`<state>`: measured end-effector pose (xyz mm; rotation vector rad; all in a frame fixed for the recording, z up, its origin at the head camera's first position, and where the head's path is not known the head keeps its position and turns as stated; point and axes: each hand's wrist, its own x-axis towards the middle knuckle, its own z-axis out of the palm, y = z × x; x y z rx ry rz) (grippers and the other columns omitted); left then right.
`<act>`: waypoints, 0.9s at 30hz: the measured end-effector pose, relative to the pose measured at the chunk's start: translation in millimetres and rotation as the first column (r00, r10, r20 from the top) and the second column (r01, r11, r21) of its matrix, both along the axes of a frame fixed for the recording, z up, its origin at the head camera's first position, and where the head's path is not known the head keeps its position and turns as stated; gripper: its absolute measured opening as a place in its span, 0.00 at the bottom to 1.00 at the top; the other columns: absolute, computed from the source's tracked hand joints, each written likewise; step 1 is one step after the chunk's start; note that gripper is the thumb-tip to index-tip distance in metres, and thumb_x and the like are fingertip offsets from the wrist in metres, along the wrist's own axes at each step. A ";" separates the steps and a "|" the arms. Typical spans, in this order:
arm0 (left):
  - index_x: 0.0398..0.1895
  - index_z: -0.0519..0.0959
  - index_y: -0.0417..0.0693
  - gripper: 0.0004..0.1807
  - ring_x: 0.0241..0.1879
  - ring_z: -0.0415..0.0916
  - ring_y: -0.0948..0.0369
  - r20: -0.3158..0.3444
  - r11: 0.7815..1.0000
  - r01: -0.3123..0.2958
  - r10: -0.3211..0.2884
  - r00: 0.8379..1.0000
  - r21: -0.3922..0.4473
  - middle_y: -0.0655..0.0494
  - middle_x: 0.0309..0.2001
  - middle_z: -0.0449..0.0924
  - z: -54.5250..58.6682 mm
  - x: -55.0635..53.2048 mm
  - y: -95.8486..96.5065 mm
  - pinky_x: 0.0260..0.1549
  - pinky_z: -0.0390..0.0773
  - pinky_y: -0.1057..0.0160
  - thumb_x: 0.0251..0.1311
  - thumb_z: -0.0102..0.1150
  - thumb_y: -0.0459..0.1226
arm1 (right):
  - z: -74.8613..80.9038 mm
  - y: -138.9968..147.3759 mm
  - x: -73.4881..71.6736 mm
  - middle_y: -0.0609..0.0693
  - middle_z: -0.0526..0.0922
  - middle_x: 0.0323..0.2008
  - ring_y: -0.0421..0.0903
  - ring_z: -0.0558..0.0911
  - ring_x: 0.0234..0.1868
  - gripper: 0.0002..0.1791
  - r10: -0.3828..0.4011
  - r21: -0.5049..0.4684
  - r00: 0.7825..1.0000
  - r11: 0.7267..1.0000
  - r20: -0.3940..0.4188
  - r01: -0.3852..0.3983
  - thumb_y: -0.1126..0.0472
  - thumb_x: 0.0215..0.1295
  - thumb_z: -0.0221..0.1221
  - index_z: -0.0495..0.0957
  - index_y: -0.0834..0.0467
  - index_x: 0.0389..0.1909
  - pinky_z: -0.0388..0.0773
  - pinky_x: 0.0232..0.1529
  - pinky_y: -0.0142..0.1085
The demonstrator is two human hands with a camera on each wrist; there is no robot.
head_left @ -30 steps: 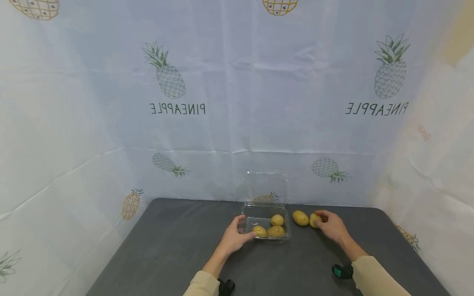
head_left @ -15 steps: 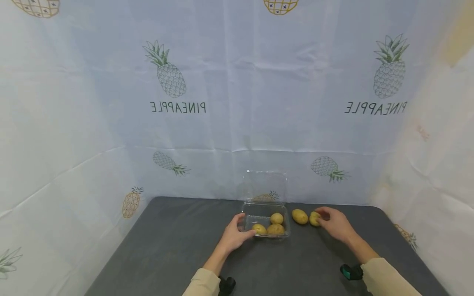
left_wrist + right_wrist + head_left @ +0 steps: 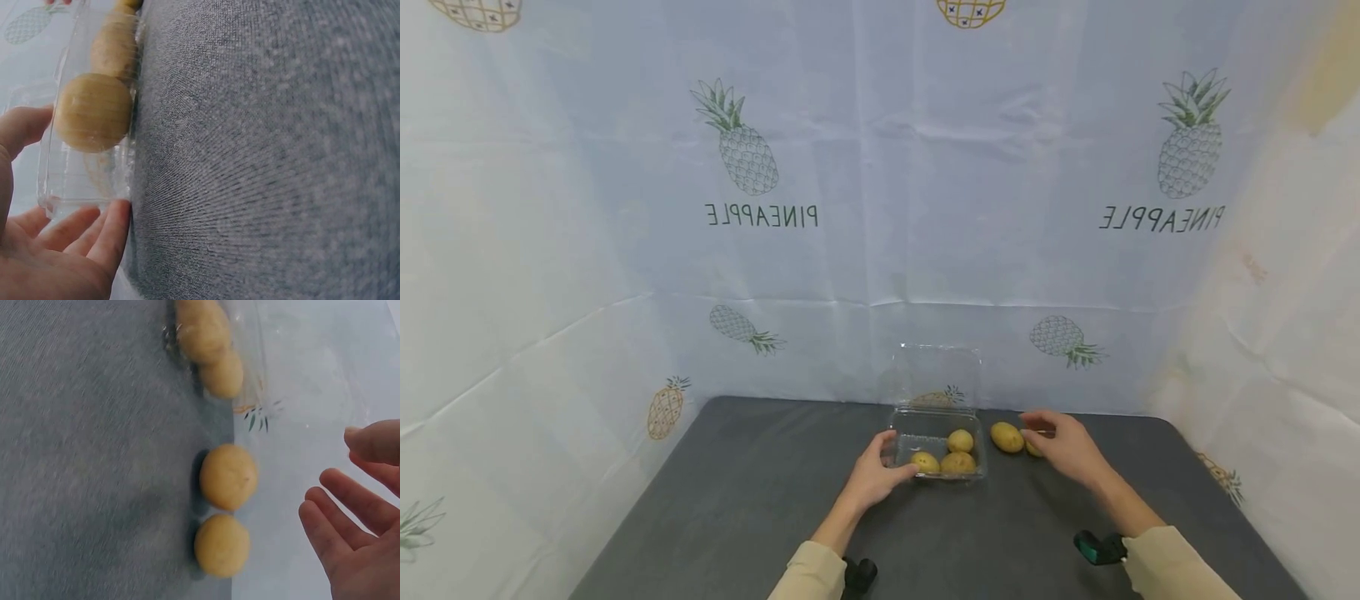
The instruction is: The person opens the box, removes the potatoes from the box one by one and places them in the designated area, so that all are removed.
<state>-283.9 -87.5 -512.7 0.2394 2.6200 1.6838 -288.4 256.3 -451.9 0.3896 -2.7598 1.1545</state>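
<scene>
A clear plastic clamshell container (image 3: 916,443) with its lid raised stands near the back of the grey table; several potatoes (image 3: 958,463) lie inside. My left hand (image 3: 872,479) holds its near left corner, thumb on the front wall and fingers along the left side. Two loose potatoes sit side by side to the right of the container: the left potato (image 3: 229,477) and the right potato (image 3: 222,545). Above them hovers my right hand (image 3: 1067,448), fingers spread and apart from both potatoes in the right wrist view. It partly hides the right one in the head view.
The transparent lid (image 3: 937,371) leans up at the back, in front of a hanging white cloth (image 3: 880,267) printed with pineapples. Cloth also hangs along the left and right. The dark grey tabletop (image 3: 760,483) extends toward me.
My right hand has come off the right loose potato and shifted slightly left, above the pair. The left hand stays at the container's corner.
</scene>
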 end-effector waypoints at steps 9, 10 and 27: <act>0.74 0.64 0.41 0.44 0.62 0.72 0.36 0.011 1.000 0.001 -0.001 1.000 0.002 0.33 0.68 0.68 -1.2 0.6 1.3 0.52 0.79 0.41 0.59 0.73 0.46 | 1.6 -23.5 2.3 0.60 0.82 0.56 0.62 0.80 0.58 0.17 0.084 -0.025 0.996 0.996 0.012 -0.084 0.59 0.75 0.59 0.79 0.62 0.59 0.78 0.57 0.54; 0.74 0.64 0.41 0.44 0.62 0.72 0.36 0.010 1.000 0.001 -0.001 1.000 0.004 0.33 0.68 0.68 -1.1 1.1 1.5 0.52 0.78 0.40 0.59 0.73 0.46 | 1.6 -26.6 2.7 0.60 0.82 0.57 0.62 0.79 0.58 0.17 0.091 -0.030 0.996 0.995 0.018 -0.090 0.59 0.75 0.59 0.79 0.62 0.59 0.78 0.57 0.54; 0.74 0.65 0.41 0.43 0.62 0.73 0.37 0.005 1.000 -0.008 0.008 1.000 0.008 0.33 0.67 0.69 1.9 2.1 1.8 0.51 0.79 0.40 0.59 0.74 0.44 | -2.8 -68.8 -2.8 0.63 0.80 0.57 0.63 0.79 0.59 0.16 0.269 -0.080 0.963 0.960 0.003 -0.268 0.64 0.75 0.58 0.78 0.66 0.59 0.79 0.56 0.52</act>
